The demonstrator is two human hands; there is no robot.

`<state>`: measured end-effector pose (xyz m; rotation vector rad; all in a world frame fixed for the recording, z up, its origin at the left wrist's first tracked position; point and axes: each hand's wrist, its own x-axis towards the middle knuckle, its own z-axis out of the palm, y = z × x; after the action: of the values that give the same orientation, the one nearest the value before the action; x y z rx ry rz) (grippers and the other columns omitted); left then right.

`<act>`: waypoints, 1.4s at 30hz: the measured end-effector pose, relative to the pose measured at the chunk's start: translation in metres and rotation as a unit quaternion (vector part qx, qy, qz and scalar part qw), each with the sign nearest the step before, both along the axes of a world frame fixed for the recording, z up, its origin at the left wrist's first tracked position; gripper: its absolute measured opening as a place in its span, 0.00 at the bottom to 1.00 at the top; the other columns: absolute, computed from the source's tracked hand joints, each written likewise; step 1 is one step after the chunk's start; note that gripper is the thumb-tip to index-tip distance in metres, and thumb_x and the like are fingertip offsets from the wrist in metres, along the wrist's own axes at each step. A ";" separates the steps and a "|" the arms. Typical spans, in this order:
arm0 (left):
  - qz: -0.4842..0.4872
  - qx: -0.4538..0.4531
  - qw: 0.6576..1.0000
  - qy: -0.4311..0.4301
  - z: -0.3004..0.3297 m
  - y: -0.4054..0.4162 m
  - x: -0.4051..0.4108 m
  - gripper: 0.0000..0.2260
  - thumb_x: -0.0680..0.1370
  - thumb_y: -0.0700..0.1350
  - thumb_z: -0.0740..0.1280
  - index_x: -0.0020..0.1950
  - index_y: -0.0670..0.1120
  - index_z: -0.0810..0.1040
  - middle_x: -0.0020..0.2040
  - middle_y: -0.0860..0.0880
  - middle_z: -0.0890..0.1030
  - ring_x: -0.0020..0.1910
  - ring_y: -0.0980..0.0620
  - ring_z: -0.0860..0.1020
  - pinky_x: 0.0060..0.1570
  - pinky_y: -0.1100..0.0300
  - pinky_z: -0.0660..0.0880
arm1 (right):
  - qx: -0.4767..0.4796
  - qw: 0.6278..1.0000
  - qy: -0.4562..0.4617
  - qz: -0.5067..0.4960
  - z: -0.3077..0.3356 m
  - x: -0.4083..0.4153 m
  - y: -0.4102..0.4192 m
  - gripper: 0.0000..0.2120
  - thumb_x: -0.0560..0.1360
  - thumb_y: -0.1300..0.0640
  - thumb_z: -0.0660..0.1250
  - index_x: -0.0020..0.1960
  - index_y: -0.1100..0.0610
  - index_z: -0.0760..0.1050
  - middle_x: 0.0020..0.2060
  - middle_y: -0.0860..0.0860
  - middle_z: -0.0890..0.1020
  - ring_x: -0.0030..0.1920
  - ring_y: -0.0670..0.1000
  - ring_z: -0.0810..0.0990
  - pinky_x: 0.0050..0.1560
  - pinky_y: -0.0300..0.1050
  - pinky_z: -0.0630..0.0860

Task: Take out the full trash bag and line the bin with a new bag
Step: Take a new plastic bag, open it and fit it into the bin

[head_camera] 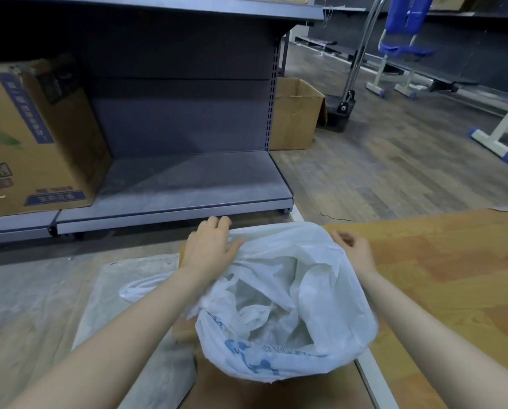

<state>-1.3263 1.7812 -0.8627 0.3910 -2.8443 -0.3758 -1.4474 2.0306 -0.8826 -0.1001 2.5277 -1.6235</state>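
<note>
A white plastic bag [279, 293] with blue print on its near side hangs open inside a brown cardboard box [185, 332] that serves as the bin. The bag's rim is spread over the box's top. My left hand [208, 246] lies over the far left corner, fingers curled over the rim and thumb on the plastic. At the far right corner, my right hand [353, 246] has its fingers closed on the rim. Crumpled white plastic shows inside the bag. To the left of the box, another translucent bag [140, 287] lies on the floor.
A grey metal shelf unit [188, 187] stands just beyond the bin, with a printed cardboard box [34, 137] on its left. A wooden tabletop [438, 276] borders the bin on the right. An open carton [297, 113] and blue-and-white desk frames [495, 137] stand farther back.
</note>
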 end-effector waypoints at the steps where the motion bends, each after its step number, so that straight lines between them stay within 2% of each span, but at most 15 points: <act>1: -0.053 -0.030 0.997 0.040 0.007 0.004 0.008 0.22 0.78 0.60 0.55 0.59 0.45 0.73 0.55 0.48 0.76 0.54 0.46 0.74 0.50 0.54 0.72 | -0.001 0.997 0.081 0.013 0.014 0.008 0.004 0.07 0.78 0.55 0.62 0.53 0.56 0.77 0.48 0.50 0.78 0.47 0.46 0.75 0.48 0.39 0.69; 3: -0.179 -0.040 0.982 0.055 0.023 0.015 0.026 0.28 0.74 0.66 0.50 0.53 0.46 0.77 0.50 0.49 0.78 0.50 0.48 0.76 0.48 0.55 0.71 | 0.032 0.979 0.178 0.092 0.034 0.023 0.013 0.06 0.78 0.53 0.63 0.52 0.51 0.77 0.49 0.45 0.76 0.50 0.40 0.74 0.49 0.34 0.69; 8: -0.343 -0.061 0.911 -0.220 0.025 0.068 0.076 0.32 0.66 0.75 0.56 0.47 0.47 0.74 0.43 0.49 0.79 0.39 0.49 0.74 0.37 0.56 0.69 | 0.334 0.907 0.080 0.244 0.020 0.034 0.006 0.27 0.75 0.64 0.61 0.72 0.48 0.65 0.69 0.53 0.64 0.68 0.53 0.68 0.63 0.44 0.67; 13: -0.339 -0.178 0.881 -0.277 0.018 0.081 0.089 0.19 0.78 0.51 0.60 0.30 0.43 0.63 0.30 0.44 0.68 0.27 0.48 0.63 0.27 0.59 0.56 | 0.405 0.887 0.064 0.213 0.027 0.051 -0.003 0.36 0.75 0.66 0.56 0.77 0.47 0.47 0.71 0.58 0.62 0.67 0.61 0.68 0.61 0.48 0.68; 16: -0.305 -0.205 0.883 -0.292 0.023 0.054 0.085 0.11 0.78 0.45 0.59 0.43 0.39 0.76 0.44 0.39 0.79 0.44 0.40 0.77 0.42 0.53 0.68 | 0.439 0.877 0.051 0.188 0.034 0.062 -0.006 0.33 0.75 0.63 0.57 0.77 0.51 0.51 0.65 0.59 0.71 0.62 0.61 0.72 0.55 0.48 0.71; 20: -0.279 -0.278 0.871 -0.295 0.032 0.006 0.081 0.08 0.76 0.45 0.62 0.50 0.43 0.78 0.50 0.44 0.81 0.52 0.44 0.76 0.65 0.57 0.62 | 0.505 0.839 0.084 0.186 0.039 0.079 -0.005 0.17 0.79 0.47 0.52 0.61 0.51 0.72 0.56 0.56 0.77 0.59 0.58 0.73 0.48 0.47 0.69; 22: -0.277 -0.252 0.882 -0.287 0.037 -0.001 0.085 0.22 0.71 0.56 0.68 0.62 0.48 0.74 0.55 0.48 0.79 0.57 0.48 0.74 0.67 0.59 0.60 | 0.524 0.817 0.175 0.163 0.032 0.085 0.000 0.27 0.78 0.39 0.43 0.58 0.50 0.76 0.56 0.55 0.74 0.61 0.56 0.69 0.52 0.49 0.69; 24: -0.300 -0.198 0.902 -0.241 0.039 0.009 0.090 0.39 0.65 0.70 0.64 0.70 0.51 0.65 0.59 0.51 0.76 0.59 0.50 0.73 0.64 0.57 0.61 | 0.497 0.800 0.280 0.183 0.033 0.086 0.010 0.34 0.75 0.34 0.37 0.60 0.48 0.76 0.60 0.57 0.72 0.62 0.58 0.69 0.56 0.53 0.69; 26: -0.333 -0.179 0.912 -0.162 0.035 0.029 0.094 0.43 0.62 0.76 0.56 0.69 0.50 0.67 0.56 0.51 0.77 0.54 0.49 0.75 0.58 0.57 0.66 | 0.475 0.746 0.352 0.307 0.029 0.077 0.027 0.36 0.75 0.31 0.39 0.63 0.50 0.75 0.64 0.58 0.73 0.65 0.59 0.71 0.64 0.59 0.67; 29: -0.366 -0.194 0.900 -0.137 0.013 0.052 0.094 0.34 0.70 0.71 0.51 0.58 0.44 0.72 0.48 0.44 0.79 0.45 0.42 0.78 0.40 0.55 0.70 | 0.466 0.660 0.427 0.405 0.020 0.067 0.046 0.32 0.74 0.31 0.47 0.60 0.52 0.76 0.52 0.52 0.80 0.58 0.55 0.77 0.65 0.54 0.69; 32: -0.367 -0.198 0.895 -0.160 0.003 0.048 0.087 0.17 0.79 0.53 0.56 0.50 0.40 0.74 0.45 0.39 0.79 0.42 0.41 0.77 0.29 0.58 0.57 | 0.484 0.632 0.460 0.394 0.014 0.074 0.042 0.18 0.65 0.39 0.66 0.42 0.54 0.76 0.31 0.48 0.75 0.33 0.51 0.75 0.39 0.45 0.76; 35: -0.326 -0.209 0.906 -0.169 0.016 0.019 0.072 0.07 0.76 0.45 0.61 0.44 0.43 0.75 0.46 0.43 0.80 0.44 0.45 0.74 0.42 0.57 0.64 | 0.473 0.645 0.462 0.383 0.012 0.093 0.027 0.15 0.56 0.40 0.68 0.30 0.51 0.71 0.22 0.45 0.72 0.22 0.47 0.72 0.20 0.35 0.57; 38: -0.358 -0.175 0.912 -0.095 0.028 0.003 0.073 0.26 0.69 0.61 0.58 0.59 0.47 0.77 0.53 0.48 0.79 0.53 0.47 0.75 0.57 0.58 0.66 | 0.483 0.663 0.434 0.373 0.002 0.112 0.017 0.21 0.58 0.34 0.67 0.25 0.50 0.66 0.18 0.46 0.67 0.18 0.46 0.70 0.26 0.36 0.37; 40: -0.399 -0.160 0.898 -0.092 0.031 0.015 0.083 0.37 0.65 0.68 0.56 0.67 0.48 0.71 0.56 0.49 0.77 0.54 0.49 0.75 0.60 0.57 0.67 | 0.474 0.695 0.391 0.373 0.012 0.127 0.014 0.27 0.64 0.27 0.58 0.26 0.51 0.60 0.19 0.46 0.58 0.19 0.48 0.69 0.27 0.36 0.37; 42: -0.421 -0.195 0.881 -0.094 0.022 0.037 0.091 0.40 0.65 0.73 0.55 0.67 0.47 0.70 0.53 0.49 0.77 0.51 0.48 0.75 0.56 0.56 0.68 | 0.461 0.699 0.342 0.427 0.023 0.134 0.015 0.32 0.65 0.24 0.46 0.32 0.54 0.63 0.23 0.46 0.60 0.26 0.54 0.70 0.25 0.41 0.47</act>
<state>-1.2351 1.8185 -0.8411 -0.9619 -3.0121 0.1179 -1.3133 2.0456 -0.8592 -1.6741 2.6399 0.1582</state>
